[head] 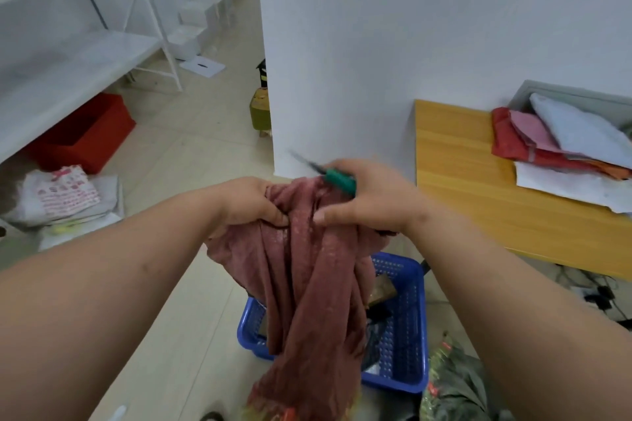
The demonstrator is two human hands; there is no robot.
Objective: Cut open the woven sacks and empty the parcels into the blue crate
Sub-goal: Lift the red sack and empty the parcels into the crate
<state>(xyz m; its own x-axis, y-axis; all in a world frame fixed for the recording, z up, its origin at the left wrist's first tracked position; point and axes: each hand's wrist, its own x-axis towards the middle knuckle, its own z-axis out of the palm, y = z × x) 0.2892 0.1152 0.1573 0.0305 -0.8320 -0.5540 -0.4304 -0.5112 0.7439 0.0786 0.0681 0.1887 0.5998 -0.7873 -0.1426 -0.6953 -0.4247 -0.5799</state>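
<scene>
Head view. The fingers of the left hand point(251, 203) are curled into the bunched upper end of a reddish-brown woven sack point(307, 284), gripping the fabric. The right hand point(367, 196) grips the same gathered end just beside the left, and its fingers also hold a cutter with a green handle point(340, 180); the dark blade point(306, 162), blurred, points up and to the left, away from the hand. Both forearms reach in from the lower corners of the view.

The sack hangs limp from the two hands in long folds, its lower end spreading at the bottom edge of the view, where orange and yellow patches show. Directly behind and beneath it stands the blue crate point(407, 335), a perforated plastic basket on the tiled floor point(191, 154). Inside the crate a brown parcel point(381, 290) and darker items are partly visible past the sack. A green patterned sack point(455, 383) lies on the floor just to the right of the crate.

Further out: a yellow wooden worktop point(458, 174) at right carries a stack of red, pink and white mailer bags point(554, 140). At left stand white metal shelves point(68, 55), with a red box point(85, 133) and a pile of white printed bags point(65, 195) on the floor beneath.
</scene>
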